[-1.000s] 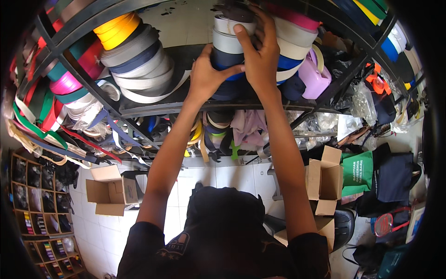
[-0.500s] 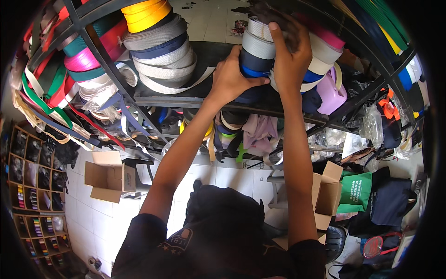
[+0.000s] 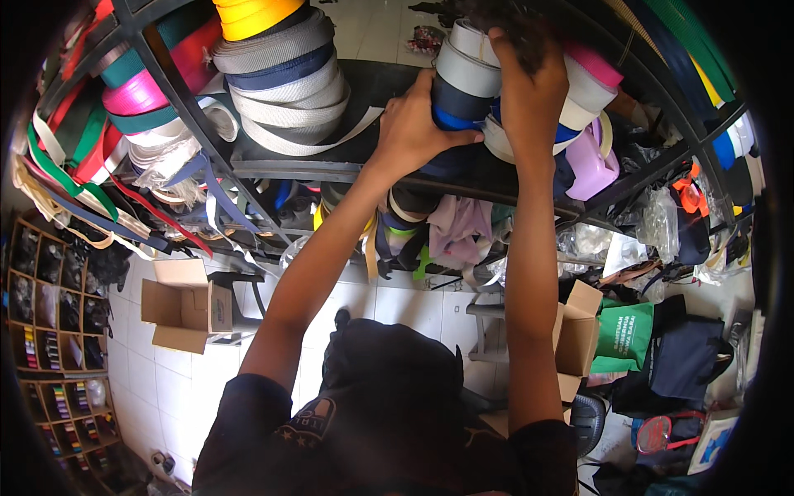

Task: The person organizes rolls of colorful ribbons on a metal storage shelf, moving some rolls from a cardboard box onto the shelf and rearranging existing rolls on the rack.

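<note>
A stack of webbing rolls, white, light grey, navy and blue from top to bottom, stands tilted on the black shelf. My left hand curves round its lower left side, thumb across the front near the blue roll. On the upper right side is my right hand, closed against the stack with its thumb beside the top white roll. Its other fingers are partly hidden and blurred next to a dark, unclear thing. Part of a dark navy roll shows below my left thumb.
To the left stands a taller stack of grey, navy and white webbing with a loose white end. Pink and cream rolls and a lilac container sit at the right. Black frame bars cross both sides; open cardboard boxes are below.
The held stack and my right hand have shifted slightly right compared with the neighbouring rolls. My left hand keeps its place at the stack's lower left. The whole view has moved a little.
</note>
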Motion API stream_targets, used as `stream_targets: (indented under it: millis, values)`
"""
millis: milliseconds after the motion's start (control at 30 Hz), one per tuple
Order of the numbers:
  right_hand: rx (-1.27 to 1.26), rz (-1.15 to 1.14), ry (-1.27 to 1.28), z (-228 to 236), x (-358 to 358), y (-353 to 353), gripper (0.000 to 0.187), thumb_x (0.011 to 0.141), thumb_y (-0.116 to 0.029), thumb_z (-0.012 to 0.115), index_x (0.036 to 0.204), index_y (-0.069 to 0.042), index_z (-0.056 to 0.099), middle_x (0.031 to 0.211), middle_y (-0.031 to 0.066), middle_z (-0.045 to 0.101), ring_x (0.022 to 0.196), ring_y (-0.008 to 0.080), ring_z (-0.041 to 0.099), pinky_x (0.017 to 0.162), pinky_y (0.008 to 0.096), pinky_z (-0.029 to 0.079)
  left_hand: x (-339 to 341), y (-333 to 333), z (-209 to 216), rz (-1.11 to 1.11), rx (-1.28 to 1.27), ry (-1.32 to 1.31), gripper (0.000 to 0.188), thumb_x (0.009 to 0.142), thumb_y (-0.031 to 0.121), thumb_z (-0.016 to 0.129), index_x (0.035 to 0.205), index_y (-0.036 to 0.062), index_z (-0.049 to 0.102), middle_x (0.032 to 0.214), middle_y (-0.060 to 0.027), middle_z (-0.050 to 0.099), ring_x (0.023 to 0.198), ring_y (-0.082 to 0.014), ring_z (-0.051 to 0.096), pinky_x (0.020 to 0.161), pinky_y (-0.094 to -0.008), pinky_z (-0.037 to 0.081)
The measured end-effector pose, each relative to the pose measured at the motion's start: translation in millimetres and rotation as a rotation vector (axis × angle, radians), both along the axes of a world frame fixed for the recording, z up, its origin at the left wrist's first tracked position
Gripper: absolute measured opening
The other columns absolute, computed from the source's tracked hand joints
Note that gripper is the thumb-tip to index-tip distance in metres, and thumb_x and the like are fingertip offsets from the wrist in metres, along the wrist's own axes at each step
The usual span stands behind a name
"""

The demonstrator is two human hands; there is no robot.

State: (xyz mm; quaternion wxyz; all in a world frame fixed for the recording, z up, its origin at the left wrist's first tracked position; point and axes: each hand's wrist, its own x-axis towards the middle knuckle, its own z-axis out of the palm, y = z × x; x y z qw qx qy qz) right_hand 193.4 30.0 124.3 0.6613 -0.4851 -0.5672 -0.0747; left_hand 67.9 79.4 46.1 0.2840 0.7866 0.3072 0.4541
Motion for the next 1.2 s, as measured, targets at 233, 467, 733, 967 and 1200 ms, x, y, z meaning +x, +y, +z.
stream_targets:
  millis: [233, 467, 733, 967, 1200]
  values:
    - [0.011, 0.077, 0.039, 6.5, -12.9, -5.0, 0.039, 0.089, -0.008, 0.07, 0.122, 0.006, 0.056, 0.111, 0.0171, 0.069, 0.103, 0.0244, 0.066, 0.091, 0.0332, 0.049, -1.6, -0.3, 0.7, 0.016, 0.054, -0.002, 0.088, 0.058, 0.042, 0.093, 0.121, -0.0033, 0.051, 0.106, -0.0216, 0.07, 0.102, -0.036, 0.069, 0.09, -0.0419, 0.053]
    - [0.063, -0.175, -0.109, -4.8, -6.3, -4.4, 0.053, 0.086, -0.029, 0.077, 0.127, 0.0, 0.061, 0.12, 0.016, 0.066, 0.112, 0.0251, 0.063, 0.098, 0.0365, 0.047, -0.8, -11.4, 1.9, 0.095, 0.05, 0.012, 0.09, 0.056, 0.042, 0.093, 0.12, -0.0061, 0.051, 0.105, -0.0249, 0.067, 0.101, -0.0405, 0.066, 0.092, -0.0468, 0.049]
    - [0.074, -0.106, -0.074, -15.1, -9.2, -0.8, 0.062, 0.082, -0.028, 0.081, 0.129, 0.004, 0.057, 0.123, 0.0187, 0.064, 0.112, 0.0262, 0.062, 0.099, 0.0358, 0.046, 4.9, -21.2, -20.3, 0.275, 0.257, 0.09, 0.091, 0.073, 0.048, 0.081, 0.129, -0.0125, 0.043, 0.106, -0.0309, 0.063, 0.104, -0.0454, 0.061, 0.094, -0.0491, 0.047]
    - [0.119, -0.103, -0.153, -28.4, -15.1, -14.7, 0.069, 0.084, -0.029, 0.081, 0.136, 0.003, 0.048, 0.138, 0.0185, 0.051, 0.129, 0.0298, 0.05, 0.111, 0.0417, 0.039, -4.5, -43.1, -34.2, 0.311, 0.406, -0.088, 0.075, 0.085, 0.04, 0.073, 0.132, -0.0118, 0.044, 0.124, -0.0275, 0.057, 0.116, -0.043, 0.054, 0.103, -0.0474, 0.04]
    - [0.199, -0.098, -0.262, -47.8, -9.7, -31.8, 0.059, 0.084, -0.019, 0.08, 0.134, -0.003, 0.052, 0.136, 0.0143, 0.053, 0.125, 0.0279, 0.053, 0.104, 0.0405, 0.043, -33.0, -64.4, -52.7, 0.289, 0.336, -0.427, 0.021, 0.099, 0.011, 0.056, 0.115, -0.0019, 0.063, 0.112, -0.017, 0.069, 0.106, -0.0264, 0.066, 0.096, -0.034, 0.047]
